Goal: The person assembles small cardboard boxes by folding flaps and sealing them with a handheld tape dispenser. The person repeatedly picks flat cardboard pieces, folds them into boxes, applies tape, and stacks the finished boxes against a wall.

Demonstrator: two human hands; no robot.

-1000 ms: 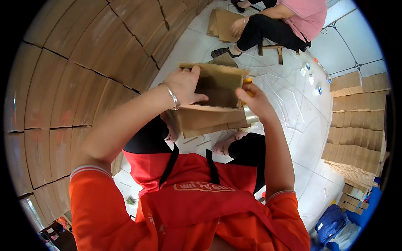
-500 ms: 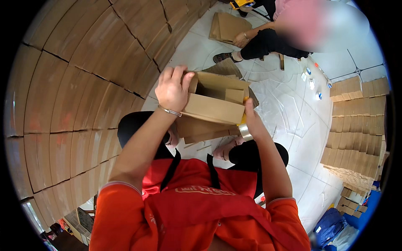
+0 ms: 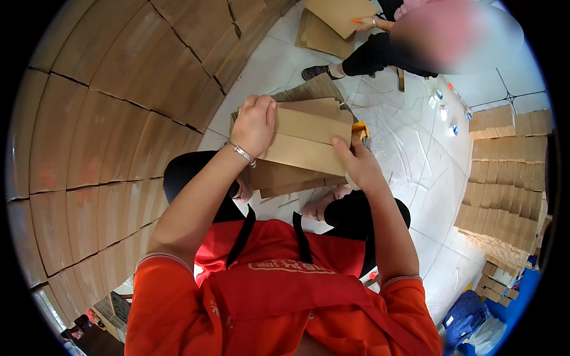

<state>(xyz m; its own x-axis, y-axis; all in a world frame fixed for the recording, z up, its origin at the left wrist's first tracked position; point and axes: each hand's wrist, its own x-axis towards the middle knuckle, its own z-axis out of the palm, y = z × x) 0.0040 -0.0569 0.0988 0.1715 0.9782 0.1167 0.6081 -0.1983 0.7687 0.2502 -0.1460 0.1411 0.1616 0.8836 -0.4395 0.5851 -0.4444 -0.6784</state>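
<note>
From where I stand, the cardboard box is between the person's two hands, its two top flaps folded down and meeting along a seam that runs from the left fingers toward the right thumb. The left hand has its fingers bunched together and clamped over the box's left end, a silver bracelet just behind them at the wrist. The right hand lays its thumb on the flap at the other end; its remaining fingers are partly hidden, so I cannot tell how firmly they close, or on what. A yellow tool pokes out just beyond those right fingertips. Flat cardboard lies below the box, on the wearer's side of both hands. Well left of the left fingers rises a wall of stacked cartons; far ahead of both hands, a co-worker's hand holds a cardboard sheet.
</note>
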